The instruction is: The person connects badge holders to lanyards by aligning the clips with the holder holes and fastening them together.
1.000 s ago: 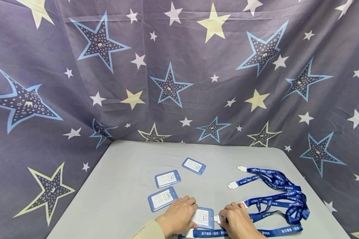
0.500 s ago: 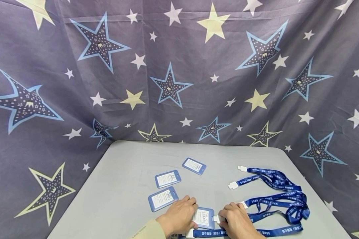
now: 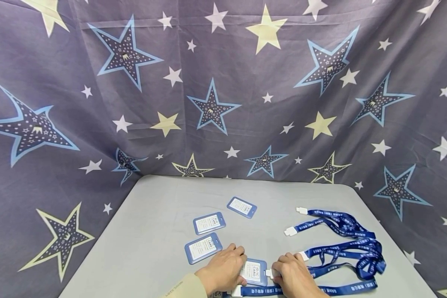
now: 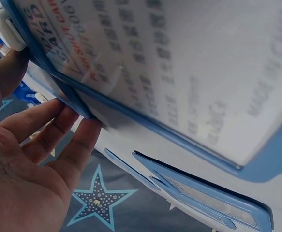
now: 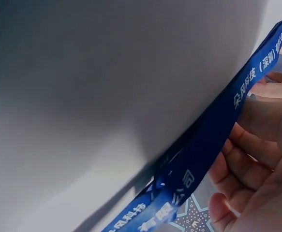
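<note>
Low in the head view, my left hand grips the left end of a blue-framed ID badge holder lying face up. Thumb and fingertips take its edge in the left wrist view. My right hand pinches the white clip of a blue lanyard at the holder's slotted right end; the fingers hide most of that clip. In front lies another badge holder, mostly hidden in the head view, with a white clip and lanyard strap. That printed strap passes before my right hand in the right wrist view.
Three more badge holders, a near one, a middle one and a far one, lie on the grey table. Several folded blue lanyards spread at the right. A star-patterned curtain stands behind.
</note>
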